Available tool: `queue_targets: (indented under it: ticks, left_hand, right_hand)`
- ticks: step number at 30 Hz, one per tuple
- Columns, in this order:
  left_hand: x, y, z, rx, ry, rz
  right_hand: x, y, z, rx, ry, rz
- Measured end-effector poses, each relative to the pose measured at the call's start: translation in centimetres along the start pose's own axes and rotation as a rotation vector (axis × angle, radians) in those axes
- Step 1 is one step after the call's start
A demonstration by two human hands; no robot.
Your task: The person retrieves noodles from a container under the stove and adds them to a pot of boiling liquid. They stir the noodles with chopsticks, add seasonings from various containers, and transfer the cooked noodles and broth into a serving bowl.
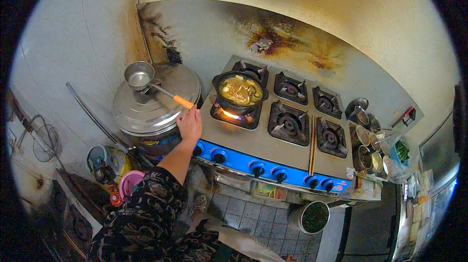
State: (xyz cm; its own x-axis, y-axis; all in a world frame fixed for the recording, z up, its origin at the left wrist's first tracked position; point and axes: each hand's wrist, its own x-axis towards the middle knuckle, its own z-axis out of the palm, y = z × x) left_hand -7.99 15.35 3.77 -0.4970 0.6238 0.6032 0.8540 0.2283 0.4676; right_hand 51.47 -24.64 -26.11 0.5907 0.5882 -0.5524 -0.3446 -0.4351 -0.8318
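My left hand is closed at the end of the orange handle of a metal ladle. The ladle's bowl is over the big round metal lid of a large stockpot, left of the stove. A black pot stands on the front left burner, where an orange flame burns beneath it. Inside the pot are noodles in a yellowish broth. My right hand is outside the picture.
Two long chopsticks lie across the stove between burners. Right of it stand several seasoning containers and a plastic bag of greens. A bucket of greens is on the floor; a pink basin sits at left.
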Motion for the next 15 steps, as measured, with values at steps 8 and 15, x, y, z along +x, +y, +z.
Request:
queue_targets:
  ticks: [8, 15]
  left_hand:
    - [0.0, -0.4, 0.3, 0.008, 0.013, -0.022]
    - [0.0, -0.6, -0.1, 0.037, -0.007, -0.032]
  right_hand:
    - [0.4, 0.1, 0.1, -0.043, 0.024, -0.001]
    - [-0.2, 1.3, -0.3, -0.08, 0.035, -0.006]
